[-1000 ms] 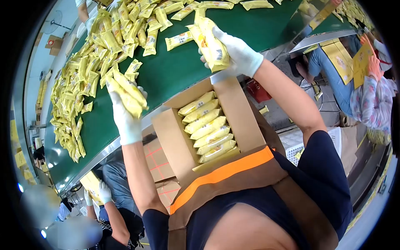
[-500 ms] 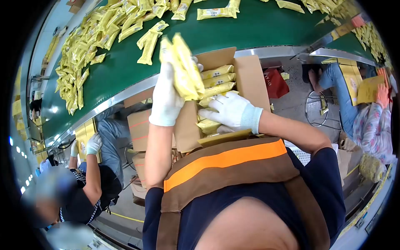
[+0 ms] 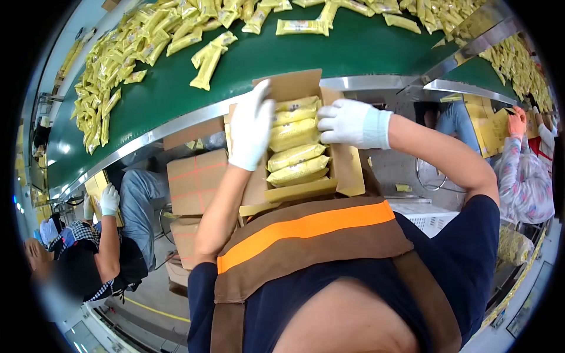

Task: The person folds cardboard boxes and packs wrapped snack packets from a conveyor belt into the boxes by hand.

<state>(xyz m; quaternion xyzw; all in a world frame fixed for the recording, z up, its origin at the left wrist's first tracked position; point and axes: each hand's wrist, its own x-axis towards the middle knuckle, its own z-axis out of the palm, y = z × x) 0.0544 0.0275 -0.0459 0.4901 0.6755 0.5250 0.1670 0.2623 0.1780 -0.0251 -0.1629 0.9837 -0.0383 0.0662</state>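
A cardboard box point(image 3: 348, 173) stands in front of my body with its flaps up. Yellow wrapped snack packets point(image 3: 294, 134) lie in a row inside it. My left hand point(image 3: 250, 129), in a white glove, is at the box's left side, fingers pointing up and partly blurred, with no packet in it. My right hand point(image 3: 352, 123), also gloved, reaches over the right side, its fingers stretched out towards the packets' ends and slightly apart. It carries no packet either.
A green conveyor belt point(image 3: 247, 65) with a metal edge runs beyond the box, bearing a pile of yellow packets point(image 3: 126, 59). Taped cartons point(image 3: 197, 182) stand at left. Co-workers sit on both sides, handling yellow boxes point(image 3: 479, 120). A white plastic basket point(image 3: 429, 219) is near my right elbow.
The packets that my left hand held up are now out of it, and that hand has lowered to the box's left side. My right hand has moved off the packets to the right side.
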